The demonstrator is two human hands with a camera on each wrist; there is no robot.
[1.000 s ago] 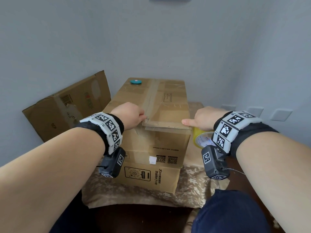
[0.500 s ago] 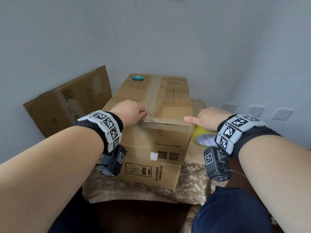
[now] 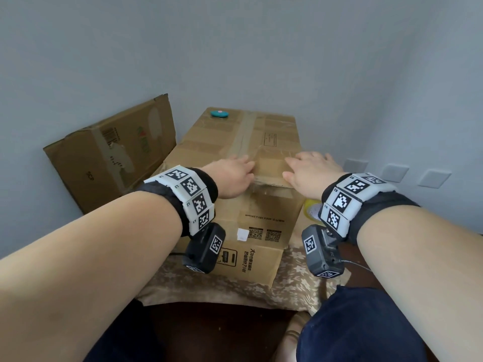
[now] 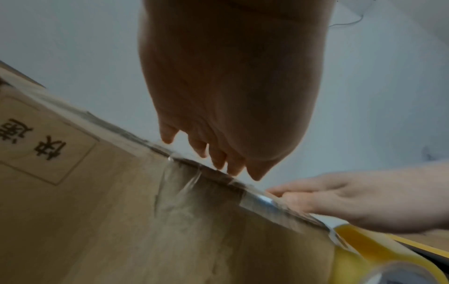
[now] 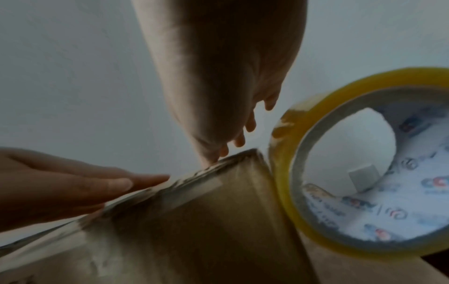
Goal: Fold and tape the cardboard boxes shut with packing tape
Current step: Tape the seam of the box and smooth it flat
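Note:
A closed brown cardboard box [image 3: 261, 218] stands on a cloth-covered table, with clear tape along its top seam. My left hand [image 3: 235, 171] lies flat on the top near the front edge, just left of the seam. My right hand [image 3: 308, 169] lies flat on the right flap beside it. In the left wrist view the left hand's fingers [image 4: 218, 159] reach straight over the box edge [image 4: 213, 173]. The right wrist view shows the right hand's fingers [image 5: 239, 141] straight above the box corner [image 5: 243, 159]. A yellow tape roll [image 5: 303, 153] leans against the box's right side, untouched.
A second cardboard box [image 3: 109, 152] leans against the wall at the left. A small teal object [image 3: 219, 114] sits on the far end of the box top. A floral cloth [image 3: 209, 286] covers the table. Wall sockets [image 3: 394, 172] are at the right, my knee [image 3: 366, 322] below.
Both hands left the front edge of the flap, where their fingers were curled, and moved forward onto the box top. They now lie flat and closer together.

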